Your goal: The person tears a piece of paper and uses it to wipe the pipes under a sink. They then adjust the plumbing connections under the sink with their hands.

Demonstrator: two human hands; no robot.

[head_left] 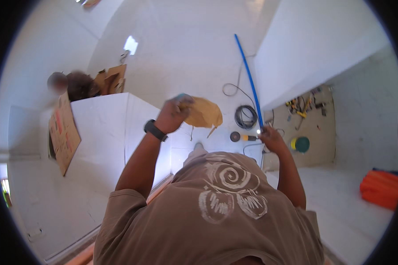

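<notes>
My left hand (177, 110), with a dark band on its wrist, is closed on the edge of a limp tan cloth-like piece (203, 112). Thin strips dangle from its lower side. On the other side, my right hand (273, 139) has its fingers curled around the near end of a long blue pole (249, 76), which stretches away from me. A small bright spot shows beside those fingers. Just left of this hand lies what looks like an angle grinder (243, 137) with a dark disc and a yellow-orange body.
A coiled dark cable (246, 117) lies on the pale floor. Scattered tools (304, 106) and a yellow-green bucket (300, 144) are at right, near an orange bundle (381, 190). At left, another person (79, 85) is behind a white block (101, 132) with cardboard (65, 134) against it.
</notes>
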